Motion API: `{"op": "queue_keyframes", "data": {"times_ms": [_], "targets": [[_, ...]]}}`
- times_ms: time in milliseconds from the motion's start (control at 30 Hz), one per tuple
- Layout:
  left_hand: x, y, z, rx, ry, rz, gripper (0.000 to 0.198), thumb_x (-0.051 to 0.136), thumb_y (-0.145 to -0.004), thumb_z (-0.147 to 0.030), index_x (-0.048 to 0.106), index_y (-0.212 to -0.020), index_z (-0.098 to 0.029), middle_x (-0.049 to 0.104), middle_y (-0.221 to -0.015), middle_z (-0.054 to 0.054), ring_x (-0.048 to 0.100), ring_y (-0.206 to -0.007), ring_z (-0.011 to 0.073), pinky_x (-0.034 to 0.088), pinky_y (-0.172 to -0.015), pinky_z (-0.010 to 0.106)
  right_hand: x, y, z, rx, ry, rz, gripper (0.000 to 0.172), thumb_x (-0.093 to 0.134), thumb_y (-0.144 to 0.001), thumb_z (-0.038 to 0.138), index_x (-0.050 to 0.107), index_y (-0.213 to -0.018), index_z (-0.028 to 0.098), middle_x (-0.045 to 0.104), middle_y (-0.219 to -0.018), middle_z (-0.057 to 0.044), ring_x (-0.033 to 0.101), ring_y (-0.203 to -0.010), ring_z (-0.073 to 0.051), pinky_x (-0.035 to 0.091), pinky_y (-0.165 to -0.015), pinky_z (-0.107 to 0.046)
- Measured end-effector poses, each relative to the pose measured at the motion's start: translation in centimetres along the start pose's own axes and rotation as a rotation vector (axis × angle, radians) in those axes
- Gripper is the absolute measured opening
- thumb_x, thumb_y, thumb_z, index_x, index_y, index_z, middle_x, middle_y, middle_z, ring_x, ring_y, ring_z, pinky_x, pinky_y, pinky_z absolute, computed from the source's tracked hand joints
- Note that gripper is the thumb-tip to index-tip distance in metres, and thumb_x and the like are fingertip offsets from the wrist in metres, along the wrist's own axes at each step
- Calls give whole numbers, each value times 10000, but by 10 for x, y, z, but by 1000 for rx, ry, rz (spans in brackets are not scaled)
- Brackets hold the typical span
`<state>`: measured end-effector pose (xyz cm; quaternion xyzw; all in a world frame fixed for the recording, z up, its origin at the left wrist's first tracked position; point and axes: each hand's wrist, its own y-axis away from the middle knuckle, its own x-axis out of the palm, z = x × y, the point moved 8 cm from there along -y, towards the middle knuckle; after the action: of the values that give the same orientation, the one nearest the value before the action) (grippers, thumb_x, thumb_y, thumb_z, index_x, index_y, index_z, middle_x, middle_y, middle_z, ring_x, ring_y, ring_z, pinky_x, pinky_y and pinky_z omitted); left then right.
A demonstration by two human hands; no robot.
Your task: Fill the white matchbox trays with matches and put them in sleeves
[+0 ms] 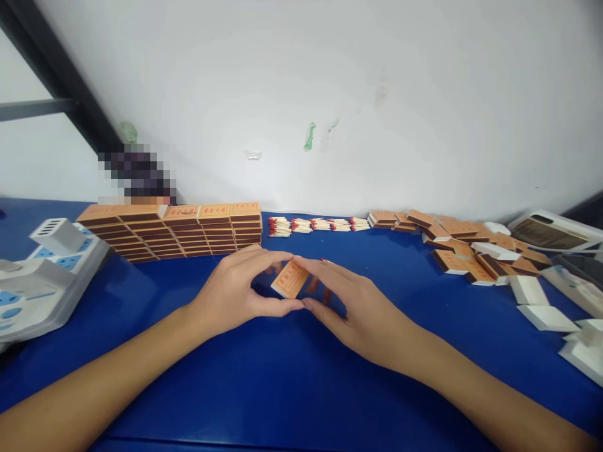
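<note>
A matchbox (pixel 289 280) with an orange label and red print is held tilted between my two hands, above the blue table. My left hand (pixel 233 289) curls round its left side, index finger at the top corner and thumb below. From the other side my right hand (pixel 365 307) meets it, thumb and index tips almost touching those of the left. Other fingers are partly hidden behind the box. Just beyond the right index finger, a red match tip (pixel 324 260) shows on the table.
On the left stands a stacked wall of matchboxes (pixel 188 232), with a power strip (pixel 61 270) nearer. Several bundles of matches (pixel 279 227) line the white wall (pixel 301 75). To the right lie a heap of matchboxes (pixel 455 248), white inner trays (pixel 546 318) and a phone (pixel 551 231).
</note>
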<state>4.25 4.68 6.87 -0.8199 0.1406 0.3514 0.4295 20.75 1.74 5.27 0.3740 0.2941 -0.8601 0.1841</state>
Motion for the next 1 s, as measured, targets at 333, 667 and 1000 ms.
{"op": "queue_keyframes", "data": {"times_ms": [333, 667, 1000], "targets": [[-16, -12, -3, 4, -227, 210, 337, 712, -986, -370, 671, -1259, -178, 731, -1200, 90, 709, -1078, 251, 574, -950, 386, -19, -7, -22, -10, 110, -112, 420, 604, -1028, 191, 572, -1443, 242, 728, -1196, -80, 715, -860, -190, 636, -800, -385], [-165, -17, 40, -167, -701, -80, 687, 453, -1045, -707, 748, -1307, -145, 737, -1229, 131, 603, -1170, 291, 499, -1069, 502, -21, -8, -26, -23, 165, -95, 299, 576, -1046, 195, 641, -1335, 234, 713, -1228, -99, 726, -890, -202, 619, -802, -389], [-165, -4, 59, -240, -633, 29, 664, 448, -1029, -678, 727, -1306, -143, 765, -1263, 114, 665, -1206, 297, 505, -1089, 475, -22, -9, -29, -54, 163, -107, 214, 587, -1034, 163, 674, -1221, 218, 704, -1222, -102, 708, -923, -207, 616, -814, -389]]}}
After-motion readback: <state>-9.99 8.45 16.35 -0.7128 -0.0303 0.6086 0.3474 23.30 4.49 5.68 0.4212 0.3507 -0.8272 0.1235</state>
